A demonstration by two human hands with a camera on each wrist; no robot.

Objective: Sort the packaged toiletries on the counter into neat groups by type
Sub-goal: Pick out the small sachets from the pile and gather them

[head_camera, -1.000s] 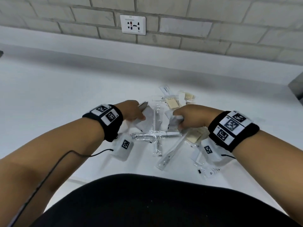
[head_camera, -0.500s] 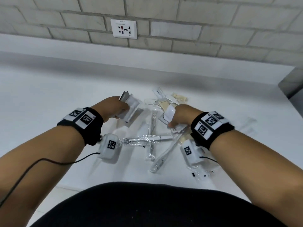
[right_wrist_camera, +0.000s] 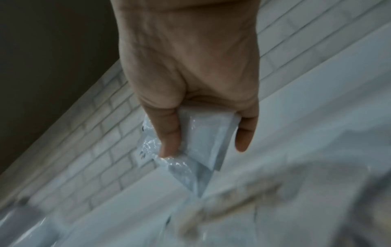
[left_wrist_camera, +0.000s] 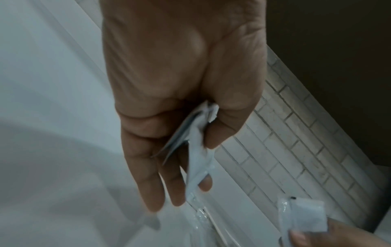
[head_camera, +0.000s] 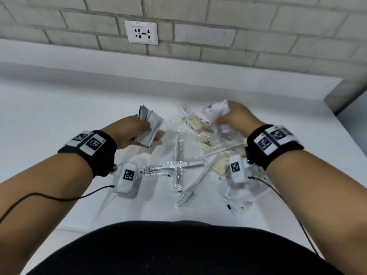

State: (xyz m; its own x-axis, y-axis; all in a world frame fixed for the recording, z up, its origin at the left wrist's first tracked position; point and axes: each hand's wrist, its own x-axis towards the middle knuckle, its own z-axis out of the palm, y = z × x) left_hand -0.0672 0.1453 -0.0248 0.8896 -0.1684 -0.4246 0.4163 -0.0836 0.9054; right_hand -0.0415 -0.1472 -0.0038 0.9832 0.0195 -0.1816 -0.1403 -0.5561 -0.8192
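We see the left hand (head_camera: 131, 130) raised a little over the white surface (head_camera: 59, 116), its fingers (left_wrist_camera: 156, 175) and thumb pinching a small stack of flat white sachets (head_camera: 149, 127); the left wrist view shows the sachets (left_wrist_camera: 196, 150) edge-on between thumb and curled fingers. The right hand (head_camera: 235, 120) is lifted nearer the back edge of the surface, fingers (right_wrist_camera: 169, 133) curled round a white packet in clear wrap (head_camera: 217, 109); in the right wrist view that packet (right_wrist_camera: 203, 138) sits between forefinger and thumb, and it is blurred in the head view.

Between and below the two hands, around the middle of the surface, the rest of the toiletries lie in a loose heap. Clear-wrapped toothbrushes (head_camera: 179, 155) cross one another near the centre, one pointing toward the front edge. Beige soap packets (head_camera: 195, 124) lie just beside the right hand, and another (head_camera: 220, 164) sits partly hidden by the right wrist camera. A wrapped comb (head_camera: 218, 148) lies across them. A small clear packet with printed labels (head_camera: 240, 205) lies closest to the front edge on the right.

On the brick wall behind the surface we see a white power socket (head_camera: 142, 32).
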